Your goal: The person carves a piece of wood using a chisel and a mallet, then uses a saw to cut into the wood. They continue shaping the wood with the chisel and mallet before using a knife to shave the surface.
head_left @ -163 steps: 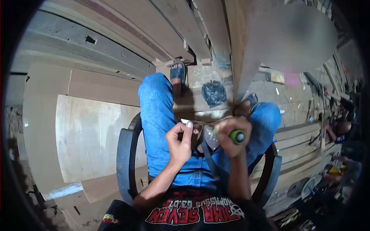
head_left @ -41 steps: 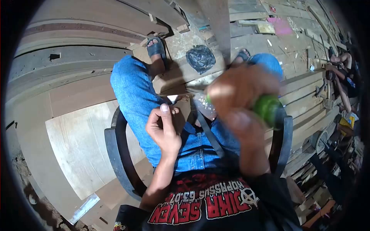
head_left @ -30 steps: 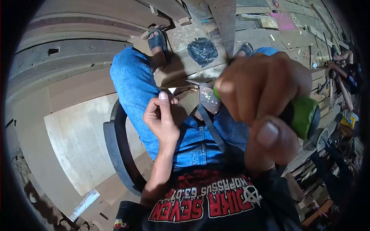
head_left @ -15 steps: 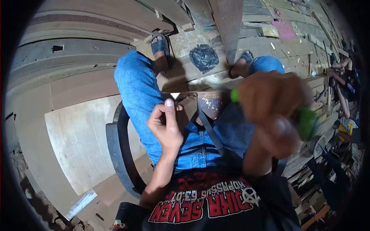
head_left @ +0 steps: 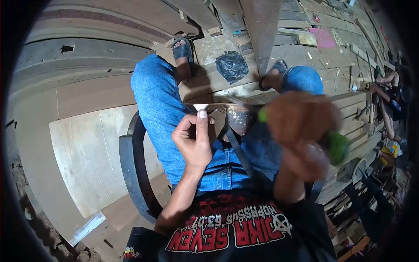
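My left hand (head_left: 193, 142) is closed in a pinch, thumb on top, at a small white piece (head_left: 200, 106) beside the edge of a thin brown strip (head_left: 217, 104). My right hand (head_left: 301, 131), smeared by motion, is wrapped round a green-handled tool (head_left: 337, 148). Green shows on both sides of that fist, and a faint thin shaft seems to point toward the strip; its tip is too blurred to make out. Between my thighs stands a brown paint-speckled block (head_left: 240, 120), just below the strip. A dark strap (head_left: 238, 146) crosses my lap.
A black plastic bag (head_left: 231, 67) lies on the floor between my sandalled feet. Left of me are a curved dark wooden piece (head_left: 127, 161) and a pale plywood sheet (head_left: 87, 157). An upright board (head_left: 261, 35) stands ahead. Another person (head_left: 388, 87) sits at far right.
My right hand and the green-handled tool have shifted slightly left. My left hand has moved a little right and up, still pinching. The view has tilted slightly.
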The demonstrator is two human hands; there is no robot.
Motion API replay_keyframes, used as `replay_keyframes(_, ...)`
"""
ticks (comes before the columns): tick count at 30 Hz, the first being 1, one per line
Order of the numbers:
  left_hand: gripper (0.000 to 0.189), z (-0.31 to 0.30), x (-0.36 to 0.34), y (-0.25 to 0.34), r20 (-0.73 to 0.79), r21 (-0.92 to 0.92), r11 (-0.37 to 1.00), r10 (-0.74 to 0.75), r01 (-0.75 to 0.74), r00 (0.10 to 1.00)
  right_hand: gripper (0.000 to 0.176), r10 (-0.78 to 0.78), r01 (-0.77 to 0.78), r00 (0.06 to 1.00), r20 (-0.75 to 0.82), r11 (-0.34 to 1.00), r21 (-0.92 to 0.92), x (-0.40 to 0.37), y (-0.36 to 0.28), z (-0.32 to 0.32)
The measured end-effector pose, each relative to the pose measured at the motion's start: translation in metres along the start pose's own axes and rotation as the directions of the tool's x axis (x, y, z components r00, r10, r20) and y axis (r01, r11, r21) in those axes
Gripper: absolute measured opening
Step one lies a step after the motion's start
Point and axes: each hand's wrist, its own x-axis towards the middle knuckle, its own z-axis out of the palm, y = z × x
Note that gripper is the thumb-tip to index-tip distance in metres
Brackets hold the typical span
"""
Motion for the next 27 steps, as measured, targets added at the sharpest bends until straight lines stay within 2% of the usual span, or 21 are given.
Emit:
replay_keyframes(2, 0.03, 0.0, -0.001, 0.0, -0.002, 0.009, 1.0, 0.023, -0.023, 1.0, 0.024, -0.016, 0.019, 1.0, 0.011, 0.941, -0.338, -0.04, 0.089, 0.007)
replay_keyframes(4, 0.03, 0.003, -0.002, -0.003, -0.001, 0.021, 0.999, 0.031, -0.031, 1.0, 0.023, 0.116, -0.111, 0.99, 0.076, 0.991, -0.069, -0.047, 0.094, 0.009)
replay_keyframes(5, 0.031, 0.002, -0.003, 0.004, 0.019, 0.05, 0.999, -0.003, 0.002, 1.0, 0.022, 0.123, -0.122, 0.992, 0.018, 0.99, -0.066, -0.044, 0.085, 0.01)
replay_keyframes(6, 0.031, 0.004, -0.003, 0.003, 0.009, 0.054, 0.998, 0.034, -0.034, 0.999, 0.022, 0.132, -0.135, 0.99, -0.044, 0.988, -0.069, -0.035, 0.068, 0.011)
replay_keyframes(8, 0.031, 0.004, -0.005, 0.006, 0.008, 0.008, 1.0, -0.013, 0.013, 1.0, 0.024, -0.001, -0.002, 0.999, -0.048, 0.998, -0.055, 0.002, 0.012, 0.006)
replay_keyframes(10, 0.032, 0.001, -0.007, 0.005, 0.034, 0.068, 0.998, -0.012, 0.01, 0.999, 0.018, 0.037, -0.033, 0.997, -0.071, 0.998, 0.051, 0.003, -0.001, 0.009)
replay_keyframes(14, 0.031, 0.008, -0.003, 0.006, -0.003, 0.039, 0.999, 0.023, -0.023, 1.0, 0.015, 0.14, -0.146, 0.983, -0.121, 0.988, -0.041, -0.052, 0.086, 0.008)
replay_keyframes(16, 0.031, 0.007, -0.005, 0.005, 0.009, 0.061, 0.998, 0.023, -0.023, 1.0, 0.017, 0.164, -0.17, 0.981, -0.107, 0.984, -0.056, -0.053, 0.094, 0.01)
replay_keyframes(18, 0.032, 0.009, -0.007, 0.01, 0.03, 0.094, 0.995, 0.028, -0.03, 0.999, 0.024, 0.159, -0.161, 0.986, -0.049, 0.986, -0.041, -0.045, 0.092, 0.011)
replay_keyframes(20, 0.031, 0.014, -0.004, 0.008, 0.083, 0.071, 0.997, 0.03, -0.036, 0.996, 0.025, 0.064, -0.093, 0.989, -0.134, 0.969, -0.228, -0.042, 0.074, 0.004)
replay_keyframes(21, 0.031, 0.017, -0.002, 0.006, 0.099, 0.08, 0.996, 0.037, -0.045, 0.994, 0.025, 0.011, -0.019, 0.991, -0.132, 0.998, -0.063, -0.023, 0.052, 0.002)
replay_keyframes(22, 0.031, 0.012, -0.011, 0.005, 0.116, 0.111, 0.994, 0.012, -0.025, 0.993, 0.025, -0.003, 0.006, 0.99, -0.143, 1.0, 0.026, -0.017, 0.034, 0.005)
replay_keyframes(23, 0.03, 0.011, -0.013, 0.008, 0.111, 0.062, 0.997, -0.049, 0.042, 0.993, 0.025, -0.016, 0.034, 0.988, -0.154, 0.993, 0.114, -0.011, 0.015, 0.008)
replay_keyframes(26, 0.029, 0.007, -0.01, 0.006, 0.059, 0.066, 0.998, -0.009, 0.005, 0.998, 0.025, -0.087, 0.099, 0.989, -0.117, 0.99, 0.101, 0.0, -0.013, 0.005)
replay_keyframes(27, 0.029, 0.007, -0.009, 0.006, 0.055, 0.042, 0.999, 0.01, -0.013, 0.998, 0.025, -0.07, 0.066, 0.989, -0.13, 0.997, -0.034, -0.012, 0.004, 0.003)
